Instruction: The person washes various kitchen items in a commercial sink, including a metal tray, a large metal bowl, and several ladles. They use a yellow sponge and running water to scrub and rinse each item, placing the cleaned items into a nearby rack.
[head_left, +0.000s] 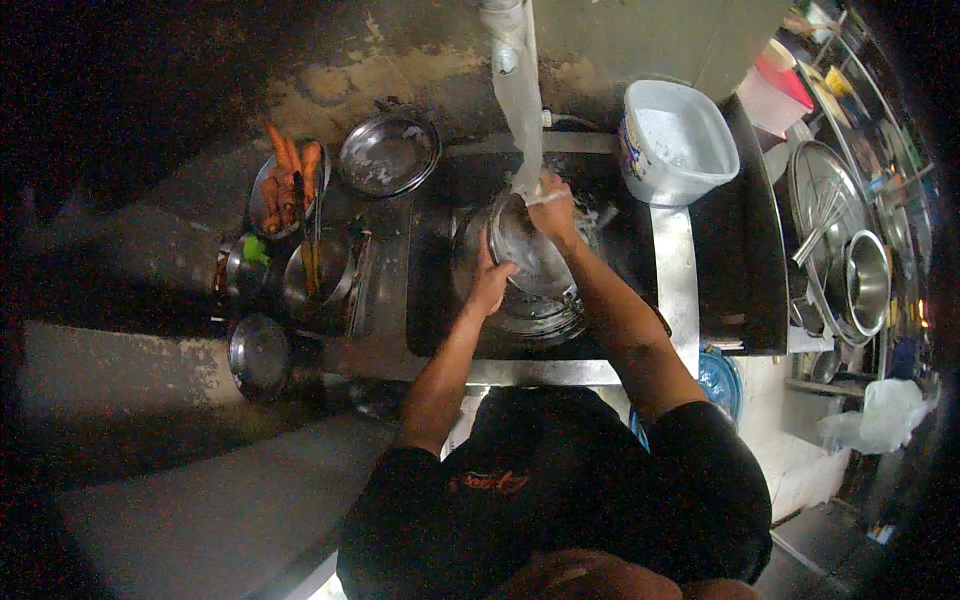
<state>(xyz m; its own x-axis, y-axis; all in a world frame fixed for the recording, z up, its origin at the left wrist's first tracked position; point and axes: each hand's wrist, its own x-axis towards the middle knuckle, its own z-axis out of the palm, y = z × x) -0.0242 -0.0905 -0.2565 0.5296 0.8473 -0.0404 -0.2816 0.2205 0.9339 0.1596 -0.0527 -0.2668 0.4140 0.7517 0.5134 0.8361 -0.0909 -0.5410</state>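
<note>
Over the dark sink basin (435, 300), my left hand (491, 281) grips the near-left rim of a round metal pan or bowl (525, 251), its thumb over the inside. The vessel is tilted and looks wet. My right hand (553, 210) is at its far side, fingers curled, by the lower end of a whitish plastic sleeve (517, 112) hanging from a pipe. Blur hides whether those fingers grip the sleeve or something else. Below the vessel, more round metal dishes (540, 319) lie in the basin, partly covered.
Carrots (289, 180) fill a bowl at the left, near stacked metal plates (390, 156) and a metal pot (322, 274). A white plastic tub (679, 142) stands on the sink's back right corner. Farther right are a whisk (821, 217) and a steel bowl (868, 285).
</note>
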